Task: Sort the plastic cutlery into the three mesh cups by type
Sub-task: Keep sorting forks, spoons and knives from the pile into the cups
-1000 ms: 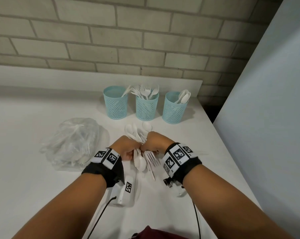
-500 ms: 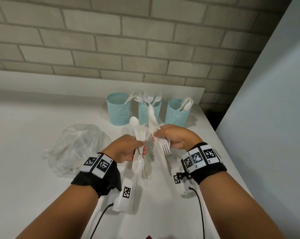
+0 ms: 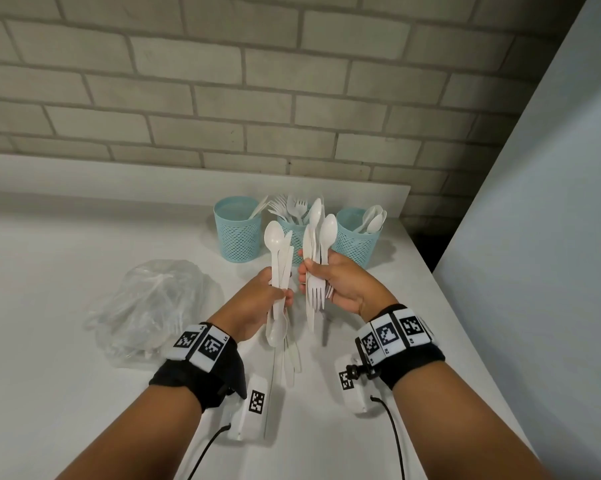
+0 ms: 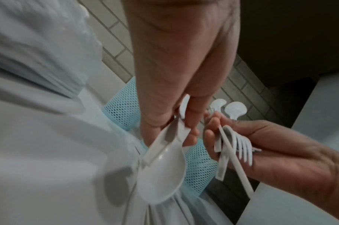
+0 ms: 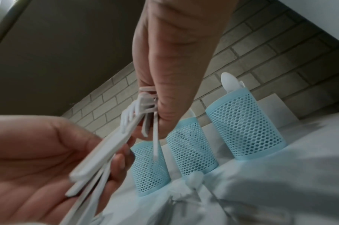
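White counter [image 3: 67, 271] with three mesh cups [image 3: 237, 233], plastic bag [image 3: 150, 306], loose cutlery [image 3: 289, 362].

Light: dim and even, from overhead; no glare.
Shadows: soft grey patches on the white counter [image 3: 67, 271] under the forearms; the gap beyond the counter's far right corner is near black.
Head view: sharp in the middle, brick wall [image 3: 223, 81] courses bowed toward the edges.
Wrist views: motion-blurred, close skin and cutlery out of focus, strong wide-angle stretch.
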